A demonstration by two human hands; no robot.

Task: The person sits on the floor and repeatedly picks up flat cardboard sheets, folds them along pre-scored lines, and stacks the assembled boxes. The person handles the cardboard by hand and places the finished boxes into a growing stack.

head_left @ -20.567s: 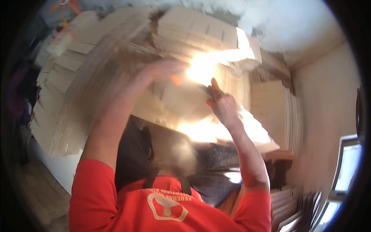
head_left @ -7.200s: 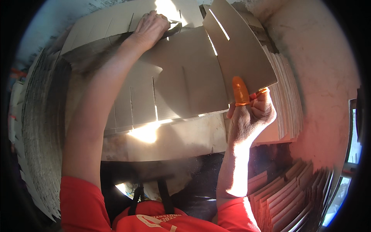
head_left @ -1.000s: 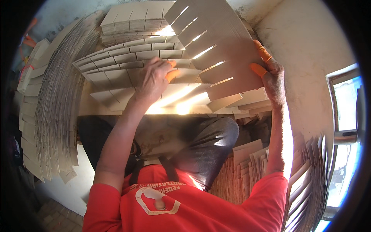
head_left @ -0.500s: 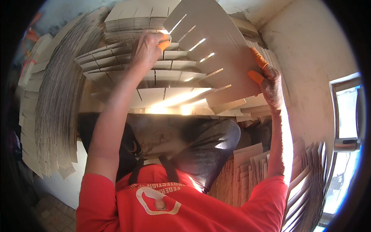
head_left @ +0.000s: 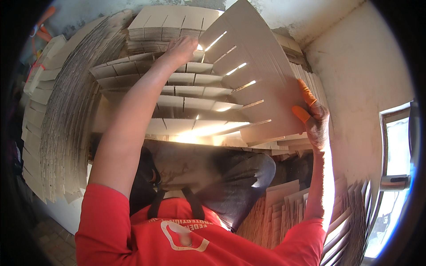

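Observation:
A large slotted cardboard sheet [head_left: 270, 62] stands tilted on the right, its row of slits facing left. My right hand [head_left: 317, 124], with orange finger covers on thumb and finger, is closed on the sheet's right edge. Several upright slotted cardboard strips [head_left: 199, 91] run side by side in front of me, their right ends meeting the sheet's slits. My left hand [head_left: 183, 49] is at the far end of these strips, fingers bent closed beside the sheet's upper left edge. Its fingertips are hidden, so what they pinch cannot be made out.
A tall stack of cardboard pieces [head_left: 66, 106] rises on the left. Flat slotted sheets [head_left: 166, 22] are piled at the back. More cardboard pieces [head_left: 284, 208] stand on edge at the lower right, near a wall [head_left: 350, 75] and a bright window [head_left: 397, 146].
The whole view has shifted, so the strips and sheet sit lower in the picture. Both hands stay at the sheet; my left hand has turned, hiding its orange finger covers.

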